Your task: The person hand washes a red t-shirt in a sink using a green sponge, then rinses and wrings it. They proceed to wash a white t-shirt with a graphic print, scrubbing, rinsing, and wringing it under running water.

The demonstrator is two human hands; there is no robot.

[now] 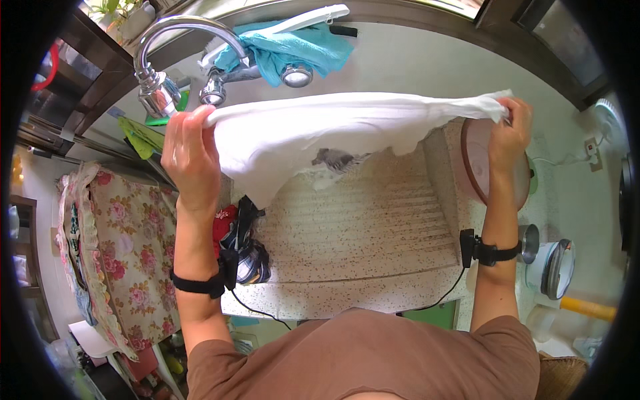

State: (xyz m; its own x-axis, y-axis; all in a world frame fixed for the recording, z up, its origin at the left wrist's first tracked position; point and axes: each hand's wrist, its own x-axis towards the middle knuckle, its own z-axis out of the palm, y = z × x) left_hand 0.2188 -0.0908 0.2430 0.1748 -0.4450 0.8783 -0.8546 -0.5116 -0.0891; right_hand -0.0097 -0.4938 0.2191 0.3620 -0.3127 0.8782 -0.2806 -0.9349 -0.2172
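A white garment [280,137] with a dark print hangs stretched between my hands above the speckled stone washboard sink [347,247]. My left hand [192,150] is closed on one end, close to the taps. The other end is bunched in the fingers of my right hand [510,133], beside a round pinkish basin [475,160]. The garment's lower edge droops in uneven folds, and its exact kind cannot be made out. Some dark and red clothes [247,243] lie bunched at the sink's left side, below my left wrist.
Behind the garment stand a curved chrome faucet [190,23] and a turquoise cloth [300,53] with a white-handled brush [313,19]. A floral cover [127,240] drapes something at the left. A metal bowl [530,243] and a lidded clear container [557,270] sit at the right.
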